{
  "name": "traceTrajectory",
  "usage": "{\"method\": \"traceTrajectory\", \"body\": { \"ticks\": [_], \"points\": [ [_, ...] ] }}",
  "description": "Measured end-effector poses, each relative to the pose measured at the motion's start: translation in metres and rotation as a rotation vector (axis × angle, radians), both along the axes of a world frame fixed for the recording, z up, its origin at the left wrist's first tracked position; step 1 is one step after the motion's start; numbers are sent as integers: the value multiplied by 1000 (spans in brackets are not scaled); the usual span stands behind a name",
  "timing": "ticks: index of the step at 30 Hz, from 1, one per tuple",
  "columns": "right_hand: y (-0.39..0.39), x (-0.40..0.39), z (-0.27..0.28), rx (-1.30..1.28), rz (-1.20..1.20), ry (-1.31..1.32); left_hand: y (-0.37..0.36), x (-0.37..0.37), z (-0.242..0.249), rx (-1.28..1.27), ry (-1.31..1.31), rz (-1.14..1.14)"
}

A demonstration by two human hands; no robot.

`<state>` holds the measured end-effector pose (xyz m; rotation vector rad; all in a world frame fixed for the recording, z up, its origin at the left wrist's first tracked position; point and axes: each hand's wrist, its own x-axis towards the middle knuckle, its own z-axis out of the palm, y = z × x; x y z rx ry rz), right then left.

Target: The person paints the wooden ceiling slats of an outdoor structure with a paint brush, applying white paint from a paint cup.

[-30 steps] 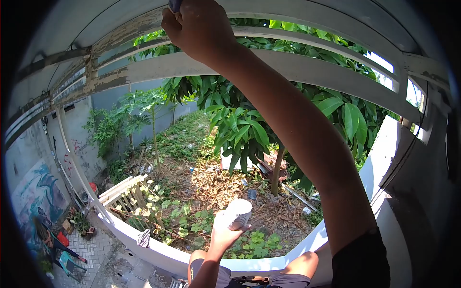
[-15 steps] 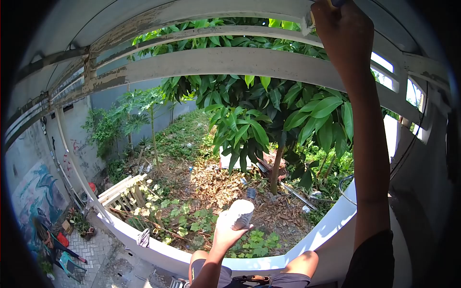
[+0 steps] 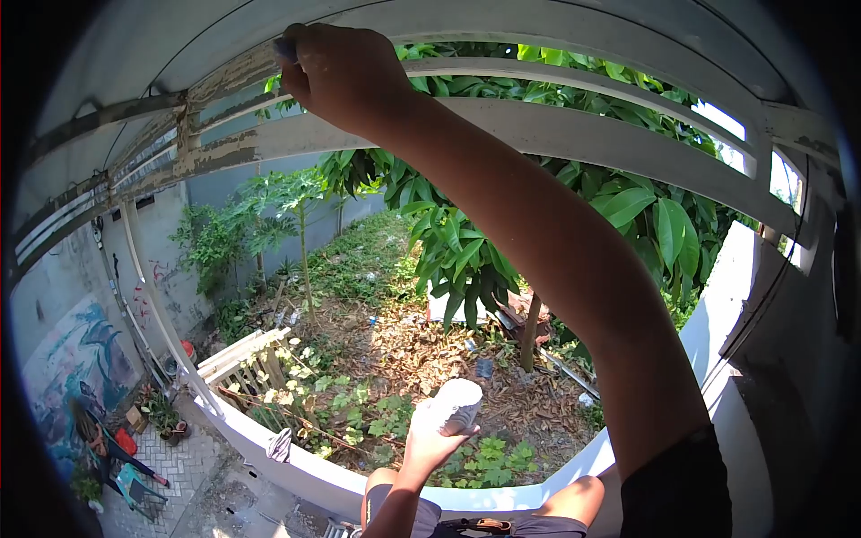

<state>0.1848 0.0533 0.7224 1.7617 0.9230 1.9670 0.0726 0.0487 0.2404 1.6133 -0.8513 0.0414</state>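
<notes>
My right hand (image 3: 350, 76) is raised to the upper left, fingers closed around a paintbrush, of which just a dark end (image 3: 286, 49) shows; the bristles are hidden. It is at the upper beam (image 3: 238, 73), where white meets patchy, peeling brown. My left hand (image 3: 432, 443) grips a white, paint-smeared cup (image 3: 457, 402) low in front of me, above my lap. What is inside the cup cannot be made out. Below the raised hand runs a wider white beam (image 3: 502, 121), worn to brown at its left end.
A curved white ledge (image 3: 336, 480) rings my knees. Beyond it grow a leafy tree (image 3: 475, 242) and low plants, beside a wooden pallet (image 3: 247, 359). A grey cloth (image 3: 279, 446) lies on the ledge. A teal chair (image 3: 139, 489) stands on paving far below left.
My right hand has swept left along the upper beam with the paintbrush, from the right side to the worn left part. The left hand still holds the cup; the view has shifted slightly.
</notes>
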Motion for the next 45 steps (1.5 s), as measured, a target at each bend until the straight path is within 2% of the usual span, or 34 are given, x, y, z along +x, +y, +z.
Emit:
{"method": "traceTrajectory", "body": {
  "ticks": [1, 2, 4, 6, 8, 10, 12, 14, 15, 16, 20, 22, 24, 26, 29, 32, 33, 34, 35, 36, 37, 38, 39, 40, 42, 44, 45],
  "points": [
    [2, 4, 3, 69, 172, 59, 0, 1, -1, -27, 56, 1],
    [-4, 5, 8, 72, 178, 54, -1, 4, -3, -24, 51, 7],
    [-26, -7, 16, 246, 100, 192, -4, 9, -8, 57, -41, -4],
    [-56, -17, 28, 227, 81, 68, -4, 6, -6, 57, -44, 21],
    [-67, -79, 37, 324, -23, 259, -4, 2, -6, 57, -35, 45],
    [-86, -106, 47, 170, -46, -5, -4, 0, -7, 52, -39, 47],
    [-91, -147, 48, 210, -267, -40, -2, -2, -4, 102, -37, 41],
    [-93, -172, 49, 68, -374, -202, -4, -3, -6, 95, -44, 50],
    [-83, -176, 44, 76, -273, -185, -6, -3, -10, 79, -6, 47],
    [-79, -171, 43, 71, -273, -181, -8, -3, -13, 75, -2, 47],
    [-69, -126, 22, -57, -547, -26, -4, -5, -10, 74, 13, 36],
    [-57, -89, 12, -74, -536, -61, -3, -5, -8, 103, -23, 44],
    [-45, -56, 11, -48, -483, -19, -1, -3, -10, 65, 52, 5],
    [-38, -27, 14, -33, -127, -75, 3, 1, -2, 87, -14, 30],
    [-18, -11, 9, 71, 2, -64, 6, 8, -2, 69, -99, 57],
    [-30, -10, 30, 131, -57, -47, 8, 8, 5, -27, -79, 100],
    [-30, -50, 33, 216, 55, 166, 8, 10, 4, -28, -80, 97],
    [-39, -64, 43, 220, 46, 146, 6, 12, 0, -40, -83, 113],
    [-52, -78, 51, 287, -74, 169, 4, 12, -3, -52, -83, 128],
    [-75, -86, 59, 277, -92, 159, 4, 11, -4, -55, -76, 121],
    [-83, -106, 57, 295, 159, 253, 3, 10, -5, -43, -36, 118],
    [-98, -125, 61, 301, -57, 138, 3, 10, -6, -31, 2, 116],
    [-102, -145, 58, 344, -62, 111, 1, 12, -11, 26, -25, 121],
    [-110, -163, 57, 289, -234, 3, 0, 10, -12, 20, -15, 116],
    [-113, -181, 54, 247, -255, 5, -1, 8, -11, 106, -5, 56],
    [-109, -186, 48, 222, -190, 146, -5, 6, -11, 81, 1, 38],
    [-107, -185, 50, 150, -381, 100, -7, 4, -12, 81, 16, 23]
  ]
}}
